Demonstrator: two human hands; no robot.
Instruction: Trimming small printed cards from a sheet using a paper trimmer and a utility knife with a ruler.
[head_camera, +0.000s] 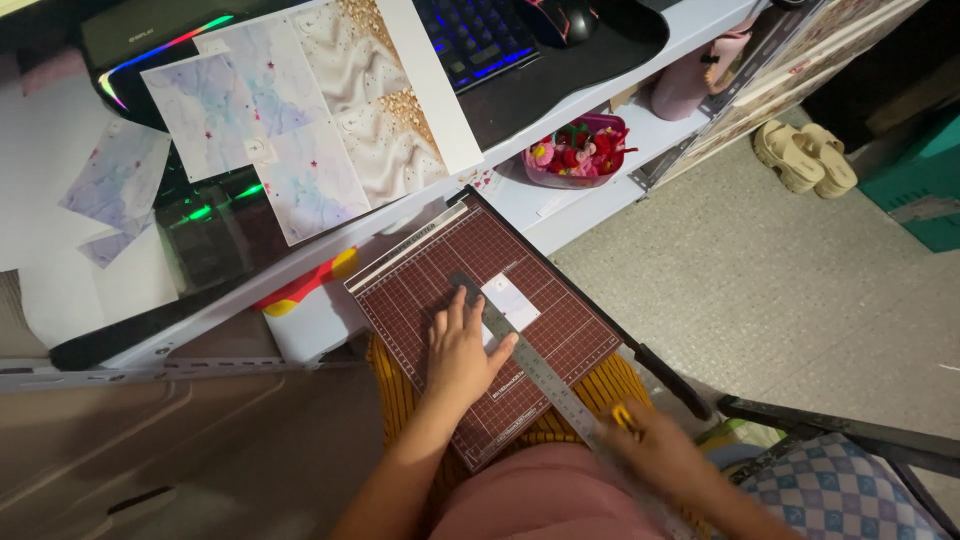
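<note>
A dark red paper cutter board with a grid rests on my lap. A small white paper piece lies on it under a long metal ruler that runs diagonally. My left hand presses flat on the ruler and board, fingers spread. My right hand, blurred at the lower right, grips a small yellow tool near the ruler's near end; its kind is unclear. The cutter's black arm handle runs along the board's right edge.
Marbled printed sheets lie on the desk beside a lit keyboard. A pink tray of small red and pink items sits on a white shelf. Sandals lie on the floor; a checkered seat is at lower right.
</note>
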